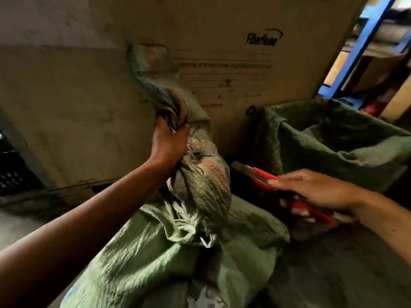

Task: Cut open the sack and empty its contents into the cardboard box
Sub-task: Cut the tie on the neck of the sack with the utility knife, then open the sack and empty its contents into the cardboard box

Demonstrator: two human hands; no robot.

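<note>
A full green woven sack point(155, 247) lies in the lower middle, its neck bunched and taped shut. My left hand point(169, 143) grips the twisted neck and holds it up against the tall cardboard box point(222, 41) printed "FiberHome". My right hand point(311, 190) holds a red utility knife point(262, 175) just right of the taped neck, blade end pointing left toward it. The blade tip is apart from the sack.
An open green sack point(347, 138) lining a container stands at right. Behind it is a blue metal frame point(355, 52). A black crate point(13, 170) sits at the far left against a pale wall.
</note>
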